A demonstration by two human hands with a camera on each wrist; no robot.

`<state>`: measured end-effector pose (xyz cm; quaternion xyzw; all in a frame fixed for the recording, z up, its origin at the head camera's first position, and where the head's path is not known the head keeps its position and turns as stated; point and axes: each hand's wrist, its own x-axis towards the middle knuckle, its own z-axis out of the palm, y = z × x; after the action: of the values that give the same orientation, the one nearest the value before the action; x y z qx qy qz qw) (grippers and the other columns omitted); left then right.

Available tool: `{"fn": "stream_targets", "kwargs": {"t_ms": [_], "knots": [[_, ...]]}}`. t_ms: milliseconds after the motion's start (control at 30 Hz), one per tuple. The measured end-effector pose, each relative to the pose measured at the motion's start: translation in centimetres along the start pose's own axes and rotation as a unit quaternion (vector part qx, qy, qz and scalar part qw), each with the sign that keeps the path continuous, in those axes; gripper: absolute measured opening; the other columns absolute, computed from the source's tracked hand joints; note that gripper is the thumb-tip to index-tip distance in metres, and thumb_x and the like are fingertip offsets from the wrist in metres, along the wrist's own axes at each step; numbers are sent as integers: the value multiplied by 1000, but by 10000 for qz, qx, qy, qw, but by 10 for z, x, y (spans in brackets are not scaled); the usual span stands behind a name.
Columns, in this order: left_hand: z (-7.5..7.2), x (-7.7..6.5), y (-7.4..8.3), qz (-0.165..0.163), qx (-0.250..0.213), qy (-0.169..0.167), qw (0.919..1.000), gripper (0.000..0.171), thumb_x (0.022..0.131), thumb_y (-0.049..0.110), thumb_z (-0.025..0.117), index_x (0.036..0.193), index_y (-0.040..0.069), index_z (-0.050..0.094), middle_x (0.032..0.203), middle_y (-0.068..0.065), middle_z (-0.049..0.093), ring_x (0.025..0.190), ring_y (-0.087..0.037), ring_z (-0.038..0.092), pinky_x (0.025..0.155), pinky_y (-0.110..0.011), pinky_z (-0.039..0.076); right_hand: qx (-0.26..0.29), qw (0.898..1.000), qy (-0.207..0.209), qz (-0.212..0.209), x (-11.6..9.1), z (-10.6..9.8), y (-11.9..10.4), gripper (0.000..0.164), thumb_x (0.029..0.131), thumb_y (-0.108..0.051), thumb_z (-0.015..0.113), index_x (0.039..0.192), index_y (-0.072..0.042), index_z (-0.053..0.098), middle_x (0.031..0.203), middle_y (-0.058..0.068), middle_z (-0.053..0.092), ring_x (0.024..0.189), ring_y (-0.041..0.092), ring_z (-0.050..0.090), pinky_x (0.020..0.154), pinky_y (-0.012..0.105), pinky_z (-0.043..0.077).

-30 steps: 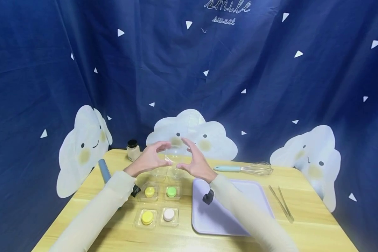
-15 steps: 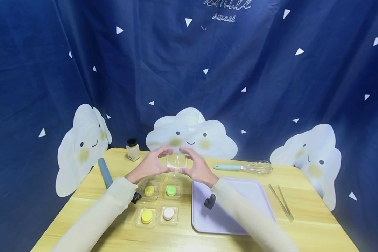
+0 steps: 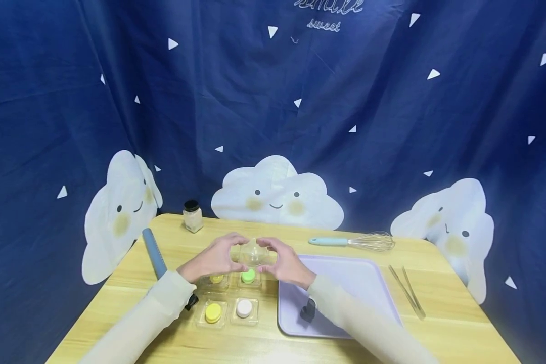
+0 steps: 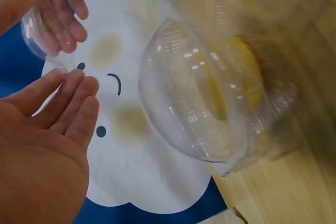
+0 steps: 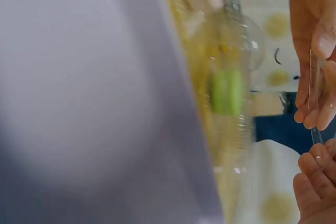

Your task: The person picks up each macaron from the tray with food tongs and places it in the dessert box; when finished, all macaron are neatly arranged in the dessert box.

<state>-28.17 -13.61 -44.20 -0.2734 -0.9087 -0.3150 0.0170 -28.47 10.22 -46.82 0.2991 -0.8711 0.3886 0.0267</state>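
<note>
A clear plastic dome lid [image 3: 254, 253] is held by its opposite sides between both hands, right behind the green macaron [image 3: 248, 276]. Fingers and thumb of my left hand [image 3: 215, 259] grip its left side; my right hand [image 3: 287, 260] grips the right. The right wrist view has the lid [image 5: 314, 85] nearly edge-on. Four-sided clear trays hold the green macaron, a front yellow macaron [image 3: 213, 313], a pale macaron [image 3: 244, 308] and a back yellow macaron [image 3: 216, 279], partly hidden by my left hand. Another clear dome [image 4: 176, 93] covers a yellow macaron [image 4: 236, 80] in the left wrist view.
A lilac tray [image 3: 346, 323] lies under my right forearm. Behind it is a whisk [image 3: 352, 242]; metal tongs [image 3: 407, 293] lie to the right. On the left are a blue long-handled tool [image 3: 154, 253] and a black-capped jar [image 3: 192, 216]. A dark blue curtain [image 3: 273, 101] hangs behind.
Both hands have brought the dome lid down and nearer to the body, from behind the macarons to the green one's back edge. The macarons and tools have stayed put.
</note>
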Motion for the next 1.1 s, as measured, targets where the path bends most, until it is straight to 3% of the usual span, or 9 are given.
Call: {"fn": "stream_targets", "kwargs": {"t_ms": [400,633,1100], "knots": [[12,-9,-2,-248,464,-671,9964,76,73,27,89,139,4,59,149,-19,53,136,-38,52,115,-55,45,-1021,9917,-776,-99,-11,9,1,77,82,-33,82,148,-12,48,152,9,53,138,29,54,116,48,45],[17,-9,1,-271,733,-795,9938,73,72,25,89,136,3,62,149,-21,54,139,-40,51,118,-55,41,-1412,9853,-954,-114,-11,11,0,78,82,-34,83,148,-11,50,151,9,54,139,27,54,118,43,44],[21,-3,5,-436,1073,-1031,9879,75,70,29,91,136,6,62,148,-17,56,136,-38,53,116,-55,44,-1525,9825,-1064,57,-9,15,4,79,81,-34,83,148,-11,50,152,9,54,141,26,52,120,43,42]]}}
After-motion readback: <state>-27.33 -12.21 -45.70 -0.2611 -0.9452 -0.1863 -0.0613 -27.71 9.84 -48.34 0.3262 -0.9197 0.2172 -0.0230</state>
